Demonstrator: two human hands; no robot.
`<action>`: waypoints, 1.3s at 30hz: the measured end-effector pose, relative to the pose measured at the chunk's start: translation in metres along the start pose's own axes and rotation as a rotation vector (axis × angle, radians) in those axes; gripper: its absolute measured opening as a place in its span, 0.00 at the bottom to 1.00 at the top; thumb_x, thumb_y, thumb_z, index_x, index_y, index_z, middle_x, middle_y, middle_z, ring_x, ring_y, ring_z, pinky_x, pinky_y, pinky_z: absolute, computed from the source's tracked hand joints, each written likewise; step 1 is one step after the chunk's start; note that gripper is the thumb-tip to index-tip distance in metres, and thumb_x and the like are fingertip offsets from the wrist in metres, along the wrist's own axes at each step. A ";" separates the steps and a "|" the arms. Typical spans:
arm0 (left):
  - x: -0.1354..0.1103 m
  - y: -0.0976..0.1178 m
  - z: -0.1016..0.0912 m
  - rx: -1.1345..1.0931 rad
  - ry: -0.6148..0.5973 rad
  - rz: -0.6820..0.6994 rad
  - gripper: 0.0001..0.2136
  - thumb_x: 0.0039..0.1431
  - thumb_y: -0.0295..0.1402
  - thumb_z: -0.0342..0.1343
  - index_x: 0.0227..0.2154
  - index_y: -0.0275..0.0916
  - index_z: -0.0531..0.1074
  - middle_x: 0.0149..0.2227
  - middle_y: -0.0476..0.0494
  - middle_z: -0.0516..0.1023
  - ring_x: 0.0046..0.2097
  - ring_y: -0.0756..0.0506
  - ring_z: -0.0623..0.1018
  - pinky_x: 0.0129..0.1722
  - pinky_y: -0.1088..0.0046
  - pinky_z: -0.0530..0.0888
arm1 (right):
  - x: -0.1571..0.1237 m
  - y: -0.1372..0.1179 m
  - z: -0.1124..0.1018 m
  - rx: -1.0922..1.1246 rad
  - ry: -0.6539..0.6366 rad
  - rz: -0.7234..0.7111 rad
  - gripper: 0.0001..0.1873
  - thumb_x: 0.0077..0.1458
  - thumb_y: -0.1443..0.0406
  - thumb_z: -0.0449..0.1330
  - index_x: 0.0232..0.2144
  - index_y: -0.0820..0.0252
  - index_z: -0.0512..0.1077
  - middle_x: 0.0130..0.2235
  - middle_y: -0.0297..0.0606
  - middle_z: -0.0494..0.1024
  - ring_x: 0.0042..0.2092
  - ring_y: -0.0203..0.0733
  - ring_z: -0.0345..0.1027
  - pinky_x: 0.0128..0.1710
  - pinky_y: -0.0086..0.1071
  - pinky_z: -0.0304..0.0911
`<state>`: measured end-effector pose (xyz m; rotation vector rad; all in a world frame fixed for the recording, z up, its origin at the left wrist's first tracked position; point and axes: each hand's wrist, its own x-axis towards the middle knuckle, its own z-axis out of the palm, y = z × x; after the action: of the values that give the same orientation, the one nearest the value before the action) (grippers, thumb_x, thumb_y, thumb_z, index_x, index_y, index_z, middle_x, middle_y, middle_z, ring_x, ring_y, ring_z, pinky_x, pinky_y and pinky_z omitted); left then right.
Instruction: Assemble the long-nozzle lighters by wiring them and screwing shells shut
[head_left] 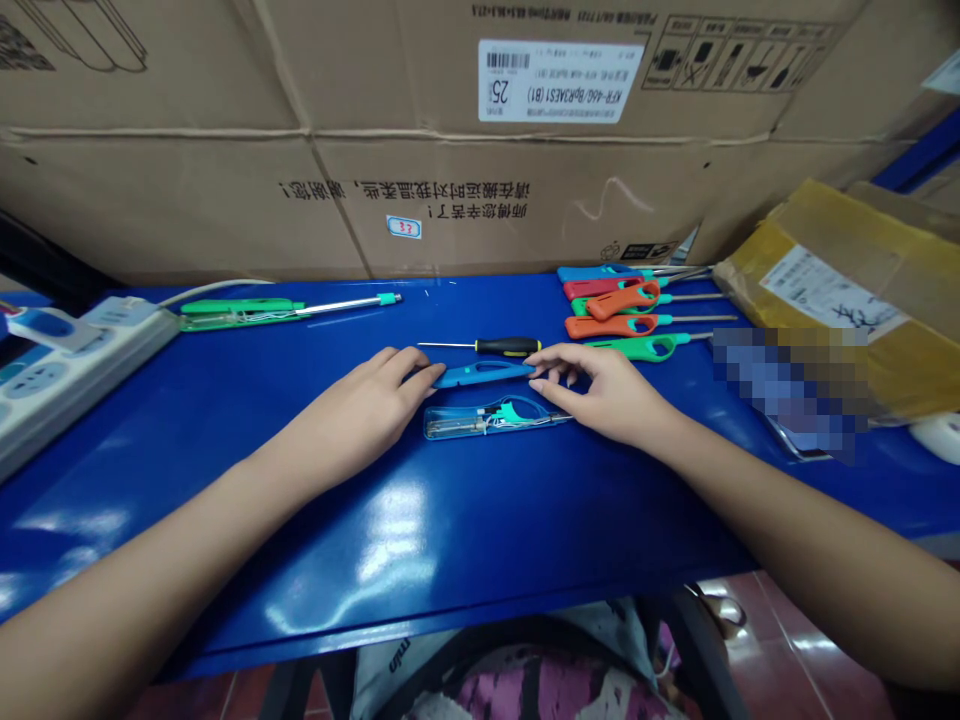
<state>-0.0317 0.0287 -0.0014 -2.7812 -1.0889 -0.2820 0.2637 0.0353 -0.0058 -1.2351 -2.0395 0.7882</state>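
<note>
Between my two hands is a blue lighter casing half (484, 374), held at its ends just above the blue table. My left hand (382, 400) pinches its left end, and my right hand (592, 388) pinches its right end between thumb and fingers. Just in front lies the opened blue lighter body (457, 422), with wires, inner parts and a teal trigger (517, 411) showing. Its metal tube runs right, partly under my right hand. Behind the casing half lies a black and yellow screwdriver (510, 347), its shaft pointing left.
Several long-necked lighters (615, 326) in red, orange, green and blue lie at the back right. An opened green lighter (247, 312) lies near a white power strip (82, 370). A yellow-taped carton (847, 290) and a blurred phone-like object (787, 390) are at right; cardboard (420, 170) stands behind.
</note>
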 end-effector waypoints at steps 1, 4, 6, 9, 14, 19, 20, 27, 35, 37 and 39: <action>0.000 0.001 0.001 -0.015 0.005 -0.008 0.21 0.74 0.34 0.38 0.59 0.28 0.68 0.50 0.29 0.72 0.46 0.37 0.73 0.48 0.54 0.77 | 0.000 0.000 0.000 0.046 0.004 0.031 0.13 0.56 0.60 0.63 0.41 0.62 0.78 0.34 0.38 0.79 0.33 0.39 0.70 0.34 0.35 0.64; -0.001 0.002 0.002 -0.075 0.011 -0.017 0.20 0.74 0.35 0.39 0.58 0.27 0.67 0.51 0.29 0.71 0.49 0.37 0.73 0.50 0.54 0.76 | 0.001 -0.004 -0.001 0.178 0.023 0.101 0.16 0.54 0.57 0.65 0.41 0.63 0.78 0.33 0.39 0.78 0.32 0.38 0.68 0.33 0.35 0.64; -0.001 0.002 0.000 -0.095 0.000 0.000 0.20 0.74 0.34 0.40 0.58 0.26 0.66 0.51 0.29 0.71 0.49 0.37 0.72 0.50 0.55 0.76 | 0.000 -0.008 -0.003 0.246 0.023 0.128 0.19 0.52 0.56 0.67 0.41 0.63 0.78 0.34 0.39 0.78 0.32 0.38 0.68 0.33 0.34 0.65; 0.000 0.001 -0.006 -0.044 -0.008 0.069 0.20 0.74 0.32 0.40 0.59 0.25 0.65 0.50 0.29 0.72 0.48 0.37 0.72 0.48 0.55 0.77 | -0.002 -0.014 -0.009 0.250 0.004 0.125 0.19 0.51 0.55 0.68 0.40 0.63 0.79 0.33 0.39 0.78 0.32 0.38 0.68 0.32 0.34 0.65; -0.001 0.009 -0.023 -0.009 0.073 0.134 0.19 0.73 0.31 0.44 0.59 0.24 0.66 0.51 0.27 0.72 0.50 0.36 0.73 0.48 0.55 0.77 | -0.006 -0.018 -0.026 0.014 -0.020 -0.041 0.13 0.55 0.58 0.67 0.36 0.62 0.81 0.30 0.37 0.78 0.31 0.37 0.69 0.32 0.32 0.65; -0.004 0.021 -0.029 -0.137 0.003 0.183 0.19 0.73 0.34 0.46 0.59 0.29 0.67 0.50 0.31 0.73 0.48 0.39 0.74 0.48 0.59 0.77 | -0.007 -0.017 -0.043 -0.234 -0.304 -0.292 0.08 0.59 0.62 0.65 0.34 0.62 0.80 0.29 0.34 0.76 0.30 0.35 0.67 0.31 0.30 0.61; -0.004 0.022 -0.029 -0.160 0.000 0.186 0.18 0.73 0.35 0.47 0.59 0.30 0.68 0.50 0.32 0.73 0.48 0.40 0.74 0.48 0.60 0.77 | -0.007 -0.017 -0.045 -0.251 -0.331 -0.311 0.08 0.60 0.62 0.65 0.34 0.62 0.80 0.28 0.34 0.75 0.30 0.34 0.67 0.31 0.29 0.61; -0.004 0.018 -0.022 -0.228 0.013 0.174 0.17 0.71 0.36 0.50 0.58 0.36 0.71 0.49 0.36 0.76 0.48 0.40 0.76 0.49 0.60 0.74 | -0.007 -0.014 -0.044 -0.346 -0.363 -0.385 0.09 0.61 0.63 0.63 0.33 0.63 0.79 0.27 0.35 0.74 0.30 0.36 0.65 0.31 0.31 0.57; -0.004 0.017 -0.016 -0.237 0.013 0.168 0.16 0.71 0.35 0.51 0.57 0.35 0.71 0.50 0.36 0.77 0.48 0.40 0.76 0.49 0.59 0.73 | -0.008 -0.014 -0.042 -0.419 -0.396 -0.369 0.08 0.62 0.63 0.62 0.34 0.62 0.79 0.28 0.36 0.75 0.31 0.38 0.66 0.32 0.32 0.56; -0.003 0.017 -0.016 -0.244 0.012 0.165 0.16 0.71 0.35 0.51 0.57 0.35 0.72 0.49 0.36 0.77 0.48 0.40 0.77 0.49 0.59 0.74 | -0.009 -0.014 -0.041 -0.425 -0.411 -0.359 0.08 0.62 0.63 0.62 0.33 0.62 0.79 0.28 0.36 0.75 0.31 0.38 0.66 0.32 0.32 0.56; -0.003 0.017 -0.015 -0.269 0.005 0.156 0.16 0.71 0.35 0.51 0.56 0.36 0.72 0.49 0.36 0.78 0.48 0.40 0.77 0.48 0.60 0.74 | -0.009 -0.014 -0.040 -0.430 -0.420 -0.345 0.08 0.62 0.63 0.62 0.33 0.61 0.78 0.28 0.36 0.76 0.31 0.39 0.66 0.32 0.32 0.56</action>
<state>-0.0244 0.0112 0.0116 -3.0778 -0.8847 -0.4459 0.2898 0.0285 0.0279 -0.9347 -2.7802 0.4823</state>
